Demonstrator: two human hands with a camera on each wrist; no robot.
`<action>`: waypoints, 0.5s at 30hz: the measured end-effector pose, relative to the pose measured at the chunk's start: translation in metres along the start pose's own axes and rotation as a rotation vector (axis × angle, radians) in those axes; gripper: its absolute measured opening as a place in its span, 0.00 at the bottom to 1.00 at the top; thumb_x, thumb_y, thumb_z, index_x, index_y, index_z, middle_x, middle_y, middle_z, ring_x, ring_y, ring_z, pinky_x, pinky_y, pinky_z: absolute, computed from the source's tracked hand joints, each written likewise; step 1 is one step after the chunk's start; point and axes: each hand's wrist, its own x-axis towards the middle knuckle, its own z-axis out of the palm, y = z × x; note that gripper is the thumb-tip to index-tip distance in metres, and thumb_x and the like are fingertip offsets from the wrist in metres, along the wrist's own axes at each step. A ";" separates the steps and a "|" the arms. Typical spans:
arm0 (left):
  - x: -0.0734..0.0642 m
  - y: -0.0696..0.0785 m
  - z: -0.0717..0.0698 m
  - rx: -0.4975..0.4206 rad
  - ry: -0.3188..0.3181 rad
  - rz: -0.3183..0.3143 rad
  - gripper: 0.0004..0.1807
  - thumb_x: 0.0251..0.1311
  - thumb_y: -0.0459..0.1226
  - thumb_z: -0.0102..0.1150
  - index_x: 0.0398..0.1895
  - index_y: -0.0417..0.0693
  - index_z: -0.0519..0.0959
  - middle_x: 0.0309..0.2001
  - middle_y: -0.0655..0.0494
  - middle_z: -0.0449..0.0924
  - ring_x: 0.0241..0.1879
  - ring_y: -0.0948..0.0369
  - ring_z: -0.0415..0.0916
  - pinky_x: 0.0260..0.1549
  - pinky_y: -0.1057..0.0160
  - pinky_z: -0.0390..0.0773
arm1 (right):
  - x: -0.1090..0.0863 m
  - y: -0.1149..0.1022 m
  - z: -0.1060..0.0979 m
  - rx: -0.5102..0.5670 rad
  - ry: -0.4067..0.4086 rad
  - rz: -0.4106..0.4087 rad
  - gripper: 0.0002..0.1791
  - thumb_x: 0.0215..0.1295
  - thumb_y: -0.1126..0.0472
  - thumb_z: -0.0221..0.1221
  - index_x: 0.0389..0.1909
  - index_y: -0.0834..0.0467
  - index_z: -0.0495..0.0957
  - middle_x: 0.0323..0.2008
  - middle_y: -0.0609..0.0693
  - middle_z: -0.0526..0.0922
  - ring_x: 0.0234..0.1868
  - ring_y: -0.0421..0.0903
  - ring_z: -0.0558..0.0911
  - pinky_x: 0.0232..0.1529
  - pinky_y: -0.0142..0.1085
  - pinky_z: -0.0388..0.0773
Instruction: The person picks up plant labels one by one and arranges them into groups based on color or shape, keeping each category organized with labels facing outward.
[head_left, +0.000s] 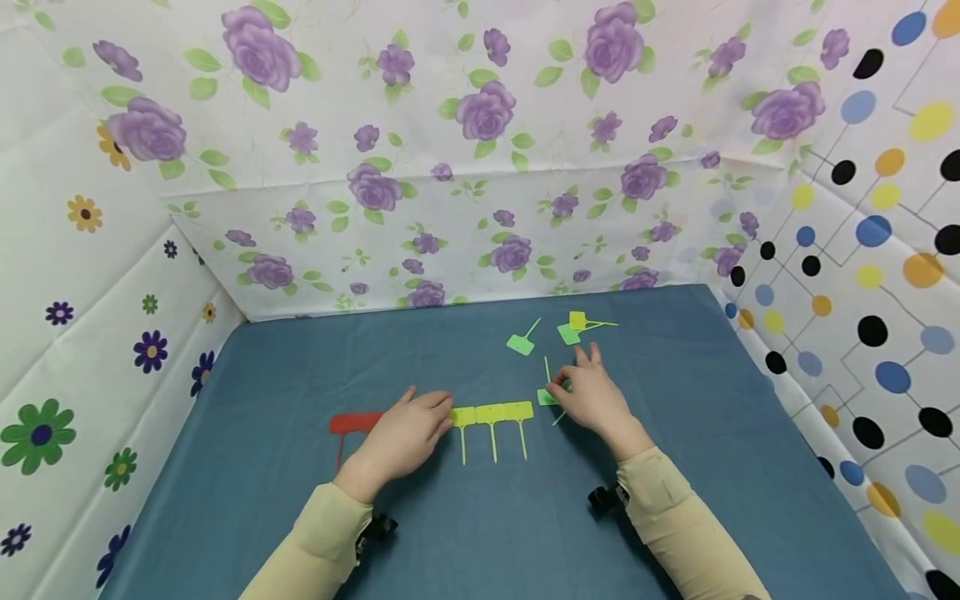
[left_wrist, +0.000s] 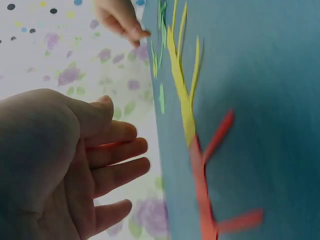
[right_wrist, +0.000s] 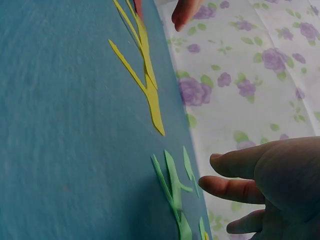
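T-shaped plastic plant labels lie in a row on the blue cloth, red labels (head_left: 354, 422) at the left and yellow labels (head_left: 491, 413) beside them. My left hand (head_left: 401, 435) hovers over the join between the two colours, fingers extended and holding nothing in the left wrist view. Farther right, my right hand (head_left: 596, 400) is above some green labels (head_left: 547, 397), which its fingers partly cover in the head view. The right wrist view shows its thumb and forefinger apart, with nothing between them, beside the green labels (right_wrist: 173, 182).
Behind the right hand lie another green label (head_left: 520, 344) and a yellow label (head_left: 577, 320) overlapping a green one. A floral cloth wall (head_left: 450, 242) stands at the table's back edge, with patterned cloth walls on both sides.
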 end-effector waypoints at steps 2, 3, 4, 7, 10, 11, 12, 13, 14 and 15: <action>0.006 0.008 0.006 0.013 0.010 0.026 0.23 0.81 0.42 0.59 0.71 0.39 0.79 0.71 0.44 0.77 0.71 0.47 0.74 0.76 0.35 0.61 | -0.001 0.004 -0.004 -0.002 0.005 0.003 0.13 0.78 0.50 0.65 0.44 0.56 0.90 0.80 0.76 0.55 0.83 0.75 0.40 0.68 0.70 0.70; 0.009 0.013 0.009 0.024 0.007 0.034 0.25 0.81 0.42 0.59 0.73 0.39 0.78 0.72 0.44 0.76 0.73 0.48 0.73 0.77 0.36 0.60 | -0.002 0.006 -0.006 0.003 0.007 0.009 0.14 0.78 0.50 0.65 0.44 0.56 0.90 0.80 0.76 0.55 0.83 0.74 0.40 0.68 0.70 0.70; 0.012 0.018 0.013 0.032 0.006 0.042 0.26 0.80 0.43 0.59 0.73 0.39 0.77 0.73 0.44 0.75 0.74 0.48 0.72 0.77 0.37 0.61 | -0.003 0.009 -0.008 0.005 0.009 0.016 0.14 0.78 0.49 0.65 0.44 0.56 0.90 0.80 0.75 0.55 0.83 0.74 0.40 0.68 0.70 0.70; 0.023 0.034 0.022 0.060 -0.018 0.057 0.29 0.81 0.45 0.59 0.77 0.39 0.74 0.76 0.44 0.71 0.77 0.48 0.68 0.78 0.38 0.59 | -0.006 0.014 -0.013 0.017 0.009 0.040 0.14 0.78 0.49 0.65 0.45 0.56 0.90 0.81 0.75 0.54 0.83 0.73 0.39 0.66 0.71 0.72; 0.032 0.051 0.030 0.077 -0.050 0.054 0.32 0.81 0.48 0.58 0.79 0.40 0.70 0.79 0.45 0.67 0.79 0.49 0.63 0.79 0.40 0.57 | -0.010 0.020 -0.016 0.027 0.002 0.060 0.14 0.78 0.49 0.65 0.46 0.56 0.89 0.81 0.75 0.52 0.84 0.72 0.37 0.66 0.71 0.72; 0.036 0.056 0.032 0.083 -0.061 0.052 0.33 0.81 0.48 0.57 0.80 0.40 0.69 0.80 0.45 0.65 0.80 0.49 0.62 0.80 0.42 0.56 | -0.011 0.021 -0.016 0.031 0.000 0.063 0.14 0.78 0.49 0.64 0.47 0.56 0.89 0.81 0.75 0.52 0.84 0.72 0.37 0.66 0.71 0.71; 0.039 0.061 0.035 0.092 -0.068 0.049 0.33 0.82 0.49 0.56 0.81 0.40 0.68 0.81 0.46 0.64 0.80 0.50 0.61 0.80 0.43 0.56 | -0.012 0.022 -0.017 0.032 -0.002 0.062 0.14 0.78 0.49 0.64 0.47 0.57 0.89 0.81 0.76 0.52 0.83 0.73 0.37 0.66 0.72 0.71; 0.042 0.065 0.037 0.098 -0.074 0.045 0.34 0.82 0.49 0.55 0.81 0.40 0.67 0.81 0.46 0.63 0.81 0.50 0.60 0.81 0.44 0.55 | -0.013 0.024 -0.017 0.034 -0.003 0.062 0.15 0.78 0.49 0.64 0.47 0.57 0.89 0.81 0.76 0.52 0.83 0.73 0.37 0.67 0.72 0.70; 0.045 0.070 0.039 0.101 -0.075 0.042 0.34 0.82 0.49 0.55 0.81 0.40 0.67 0.82 0.46 0.63 0.81 0.50 0.60 0.81 0.45 0.55 | -0.013 0.024 -0.017 0.033 -0.004 0.063 0.15 0.78 0.49 0.64 0.47 0.57 0.89 0.81 0.76 0.52 0.83 0.73 0.37 0.67 0.72 0.69; 0.047 0.074 0.041 0.106 -0.077 0.041 0.34 0.82 0.50 0.55 0.81 0.39 0.67 0.82 0.46 0.63 0.81 0.50 0.59 0.81 0.46 0.56 | -0.014 0.025 -0.018 0.031 -0.002 0.064 0.15 0.78 0.49 0.64 0.46 0.57 0.89 0.80 0.76 0.52 0.83 0.74 0.37 0.67 0.72 0.69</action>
